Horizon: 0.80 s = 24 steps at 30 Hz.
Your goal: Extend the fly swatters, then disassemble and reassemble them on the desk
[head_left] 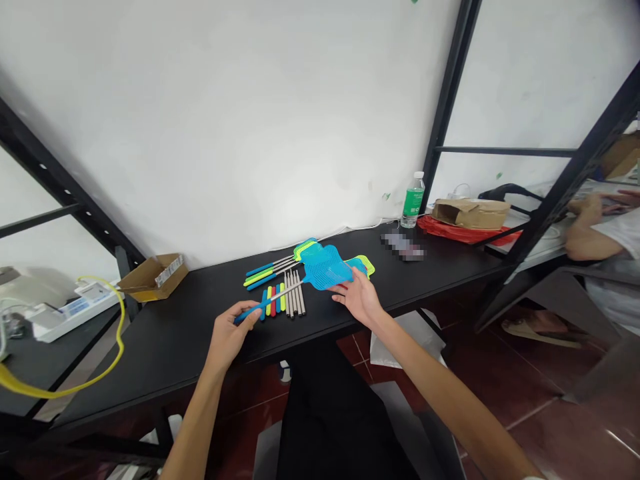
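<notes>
The left hand grips a blue fly swatter by its handle, head pointing upper right; the right hand spreads against the head.

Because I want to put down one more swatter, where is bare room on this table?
Bare tabletop lies between the cardboard box and the left hand; another patch lies between the blue fly swatter and the blurred object. Crowded: the centre, around the coloured handles and right hand.
</notes>
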Each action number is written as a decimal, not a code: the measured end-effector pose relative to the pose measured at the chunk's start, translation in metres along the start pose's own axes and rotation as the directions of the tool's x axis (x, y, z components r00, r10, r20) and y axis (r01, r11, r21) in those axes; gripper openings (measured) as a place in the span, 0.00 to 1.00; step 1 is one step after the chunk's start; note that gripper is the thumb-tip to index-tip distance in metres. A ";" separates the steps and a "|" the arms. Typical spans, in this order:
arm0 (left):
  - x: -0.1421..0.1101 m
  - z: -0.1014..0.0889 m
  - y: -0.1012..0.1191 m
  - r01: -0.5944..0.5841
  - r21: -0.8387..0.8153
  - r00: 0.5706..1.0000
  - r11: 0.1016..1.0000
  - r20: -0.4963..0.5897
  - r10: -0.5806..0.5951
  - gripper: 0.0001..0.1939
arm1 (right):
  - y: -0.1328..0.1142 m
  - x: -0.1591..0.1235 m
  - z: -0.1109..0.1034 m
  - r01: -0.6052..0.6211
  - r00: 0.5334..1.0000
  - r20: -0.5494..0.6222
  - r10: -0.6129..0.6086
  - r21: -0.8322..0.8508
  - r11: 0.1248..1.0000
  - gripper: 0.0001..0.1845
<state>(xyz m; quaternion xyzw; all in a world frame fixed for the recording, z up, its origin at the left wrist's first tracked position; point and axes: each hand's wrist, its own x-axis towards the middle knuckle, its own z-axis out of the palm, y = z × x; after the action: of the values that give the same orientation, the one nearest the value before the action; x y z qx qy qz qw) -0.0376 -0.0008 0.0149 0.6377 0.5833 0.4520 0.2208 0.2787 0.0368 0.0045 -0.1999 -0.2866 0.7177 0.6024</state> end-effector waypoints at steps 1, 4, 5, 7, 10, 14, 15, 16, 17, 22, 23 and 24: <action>0.009 -0.003 0.001 -0.011 0.020 1.000 1.000 -0.025 0.011 0.21 | 0.000 0.000 0.000 -0.005 1.000 0.006 0.005 -0.006 1.000 0.20; 0.047 -0.012 0.004 -0.031 0.119 0.995 0.992 -0.086 0.042 0.22 | -0.001 -0.001 -0.001 -0.020 1.000 0.007 0.021 -0.010 1.000 0.24; 0.062 -0.014 0.003 -0.029 0.143 0.995 0.989 -0.093 0.042 0.22 | -0.002 0.000 -0.002 -0.022 1.000 0.005 0.022 -0.008 1.000 0.24; 0.092 -0.015 0.000 -0.024 0.221 0.995 0.975 -0.090 0.045 0.22 | -0.001 0.000 -0.002 -0.021 1.000 0.000 0.021 -0.003 1.000 0.24; 0.128 -0.010 -0.013 -0.028 0.370 0.995 0.929 -0.074 0.059 0.22 | 0.000 0.002 -0.002 -0.016 1.000 -0.012 0.016 0.002 1.000 0.24; 0.160 0.002 -0.034 0.009 0.446 0.996 0.895 -0.082 0.031 0.21 | -0.001 0.003 -0.002 -0.023 0.999 -0.024 0.024 0.012 1.000 0.25; 0.167 0.004 -0.039 0.017 0.462 0.996 0.887 -0.087 0.026 0.20 | -0.002 0.003 -0.001 -0.026 0.999 -0.024 0.027 0.017 1.000 0.25; 0.172 0.004 -0.043 0.025 0.480 0.996 0.877 -0.089 0.020 0.20 | -0.002 0.003 -0.001 -0.029 0.999 -0.023 0.029 0.022 0.999 0.26; 0.177 0.004 -0.047 0.034 0.498 0.996 0.866 -0.088 0.012 0.19 | -0.003 0.003 -0.001 -0.031 0.999 -0.024 0.032 0.027 0.999 0.26; 0.193 0.001 -0.058 0.057 0.581 0.998 0.812 -0.048 -0.036 0.15 | -0.004 0.003 0.000 -0.036 0.999 -0.037 0.037 0.037 0.999 0.27; 0.194 0.000 -0.059 0.058 0.591 0.998 0.805 -0.038 -0.044 0.14 | -0.005 0.003 0.000 -0.038 0.998 -0.039 0.040 0.036 0.999 0.27; 0.195 -0.001 -0.060 0.056 0.598 0.998 0.799 -0.027 -0.050 0.14 | -0.005 0.004 0.000 -0.041 0.998 -0.042 0.043 0.034 0.999 0.27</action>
<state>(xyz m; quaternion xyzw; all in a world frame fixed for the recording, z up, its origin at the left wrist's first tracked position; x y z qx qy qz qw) -0.0882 0.1961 0.0287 0.6560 0.7148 0.2416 0.0180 0.2817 0.0407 0.0083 -0.2112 -0.2575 0.7303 0.5964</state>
